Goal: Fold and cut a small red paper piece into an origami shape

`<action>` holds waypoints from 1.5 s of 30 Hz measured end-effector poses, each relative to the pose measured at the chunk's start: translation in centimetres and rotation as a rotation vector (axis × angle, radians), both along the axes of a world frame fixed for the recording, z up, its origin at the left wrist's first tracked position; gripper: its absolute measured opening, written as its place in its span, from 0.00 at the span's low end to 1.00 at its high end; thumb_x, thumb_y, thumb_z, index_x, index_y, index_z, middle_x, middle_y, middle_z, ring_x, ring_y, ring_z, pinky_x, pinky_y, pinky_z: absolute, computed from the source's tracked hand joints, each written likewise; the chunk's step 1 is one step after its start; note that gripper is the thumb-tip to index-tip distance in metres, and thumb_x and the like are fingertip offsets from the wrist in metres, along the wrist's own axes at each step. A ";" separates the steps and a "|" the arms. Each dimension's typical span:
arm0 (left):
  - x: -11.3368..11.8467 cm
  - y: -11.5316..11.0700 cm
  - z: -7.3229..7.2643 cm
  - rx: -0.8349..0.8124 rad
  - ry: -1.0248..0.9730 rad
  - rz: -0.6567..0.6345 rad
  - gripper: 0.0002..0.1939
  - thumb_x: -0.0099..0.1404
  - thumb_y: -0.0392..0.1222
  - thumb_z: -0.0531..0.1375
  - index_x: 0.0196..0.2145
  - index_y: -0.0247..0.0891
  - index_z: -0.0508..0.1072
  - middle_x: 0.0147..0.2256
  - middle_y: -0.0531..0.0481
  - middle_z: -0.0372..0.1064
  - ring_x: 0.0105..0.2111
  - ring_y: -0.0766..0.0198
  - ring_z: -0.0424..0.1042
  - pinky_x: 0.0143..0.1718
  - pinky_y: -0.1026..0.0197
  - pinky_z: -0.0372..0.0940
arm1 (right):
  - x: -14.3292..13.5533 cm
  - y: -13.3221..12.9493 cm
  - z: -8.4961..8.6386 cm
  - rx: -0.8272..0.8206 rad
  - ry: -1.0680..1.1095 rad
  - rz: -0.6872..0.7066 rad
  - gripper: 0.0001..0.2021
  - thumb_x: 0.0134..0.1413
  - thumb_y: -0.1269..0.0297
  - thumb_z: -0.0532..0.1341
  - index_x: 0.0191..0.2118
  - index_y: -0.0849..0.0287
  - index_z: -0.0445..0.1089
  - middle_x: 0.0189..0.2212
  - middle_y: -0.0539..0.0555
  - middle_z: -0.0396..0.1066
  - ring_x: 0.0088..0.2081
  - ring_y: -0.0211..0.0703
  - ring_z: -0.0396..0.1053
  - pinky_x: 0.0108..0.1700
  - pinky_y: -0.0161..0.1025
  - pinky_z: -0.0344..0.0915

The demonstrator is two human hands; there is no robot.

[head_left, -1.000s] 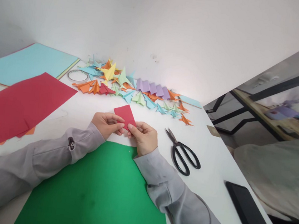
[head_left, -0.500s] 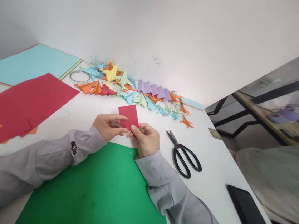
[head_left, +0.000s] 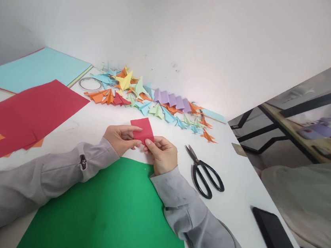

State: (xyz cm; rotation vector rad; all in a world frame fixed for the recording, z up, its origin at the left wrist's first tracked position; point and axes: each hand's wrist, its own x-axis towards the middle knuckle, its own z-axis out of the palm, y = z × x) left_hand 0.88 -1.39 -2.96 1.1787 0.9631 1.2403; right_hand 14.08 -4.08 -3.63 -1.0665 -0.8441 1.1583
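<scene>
A small red piece of paper (head_left: 142, 128) is held up between my two hands, just beyond the top edge of a green sheet (head_left: 110, 209). My left hand (head_left: 122, 138) grips its left side, fingers stretched along the face and thumb low. At the lower right corner, my right hand (head_left: 162, 152) pinches the paper with the thumb in front; its other fingers are partly hidden behind. Black-handled scissors (head_left: 204, 172) lie to the right of my right hand, blades slightly apart.
Folded paper shapes (head_left: 125, 81) in several colours line the wall side, with a purple pleated strip (head_left: 172, 100) among them. Large red sheets (head_left: 38, 109) and blue sheets (head_left: 37, 69) lie left, beside a wire ring (head_left: 90, 84). A dark flat device (head_left: 281, 244) rests near the right edge.
The upper edge of the red paper looks slightly lower and more tilted, and a crease shows near my right thumb. Both hands keep their hold; the view has shifted slightly.
</scene>
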 end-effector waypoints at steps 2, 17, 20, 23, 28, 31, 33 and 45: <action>0.0 0.0 0.0 -0.024 -0.003 -0.007 0.20 0.38 0.34 0.67 0.34 0.30 0.76 0.18 0.52 0.72 0.18 0.67 0.70 0.18 0.67 0.68 | 0.0 0.0 0.0 0.004 0.007 0.005 0.10 0.31 0.64 0.71 0.23 0.61 0.72 0.13 0.47 0.70 0.16 0.33 0.66 0.20 0.31 0.64; -0.1 -0.3 1.3 -0.220 -0.037 -0.179 0.21 0.43 0.38 0.68 0.35 0.26 0.70 0.19 0.51 0.71 0.17 0.67 0.70 0.16 0.67 0.66 | 0.1 0.0 0.1 0.001 0.036 0.018 0.12 0.28 0.63 0.72 0.22 0.61 0.72 0.13 0.47 0.71 0.16 0.31 0.66 0.19 0.28 0.63; -0.2 -0.1 1.1 -0.227 0.009 -0.263 0.14 0.46 0.42 0.66 0.27 0.29 0.72 0.17 0.52 0.69 0.14 0.69 0.68 0.13 0.68 0.64 | 0.1 0.0 0.0 0.004 0.039 0.017 0.11 0.28 0.63 0.72 0.22 0.61 0.72 0.13 0.48 0.71 0.15 0.31 0.66 0.19 0.28 0.63; -0.3 -0.2 1.1 -0.231 0.040 -0.252 0.10 0.46 0.40 0.66 0.23 0.30 0.72 0.16 0.53 0.69 0.13 0.69 0.67 0.13 0.68 0.63 | 0.1 0.0 0.0 -0.011 0.055 0.009 0.12 0.28 0.63 0.72 0.22 0.61 0.72 0.13 0.48 0.71 0.15 0.31 0.65 0.19 0.28 0.63; -0.2 -0.3 1.6 -0.228 0.075 -0.270 0.06 0.48 0.35 0.65 0.21 0.31 0.72 0.14 0.53 0.68 0.13 0.70 0.66 0.15 0.68 0.64 | 0.1 0.1 -0.1 -0.036 0.073 0.007 0.12 0.28 0.64 0.72 0.23 0.62 0.72 0.13 0.48 0.71 0.15 0.31 0.65 0.19 0.28 0.62; -0.1 -0.3 1.7 -0.240 0.084 -0.259 0.05 0.49 0.34 0.64 0.21 0.31 0.72 0.13 0.53 0.68 0.13 0.70 0.66 0.16 0.68 0.64 | 0.2 0.1 -0.1 -0.035 0.069 0.008 0.11 0.28 0.64 0.72 0.23 0.62 0.73 0.13 0.48 0.71 0.15 0.31 0.65 0.19 0.28 0.62; -0.1 -0.3 1.7 -0.252 0.083 -0.254 0.05 0.49 0.34 0.64 0.20 0.30 0.72 0.13 0.53 0.68 0.13 0.70 0.66 0.15 0.68 0.64 | 0.2 0.1 -0.1 -0.031 0.066 0.004 0.11 0.29 0.64 0.72 0.23 0.62 0.73 0.13 0.48 0.71 0.15 0.31 0.65 0.19 0.29 0.62; -0.2 -0.1 1.2 -0.236 0.057 -0.245 0.09 0.51 0.40 0.64 0.19 0.31 0.73 0.17 0.49 0.71 0.15 0.67 0.69 0.15 0.67 0.64 | 0.2 0.1 -0.1 -0.037 0.066 0.005 0.11 0.29 0.64 0.72 0.22 0.61 0.72 0.13 0.48 0.71 0.15 0.31 0.65 0.20 0.30 0.62</action>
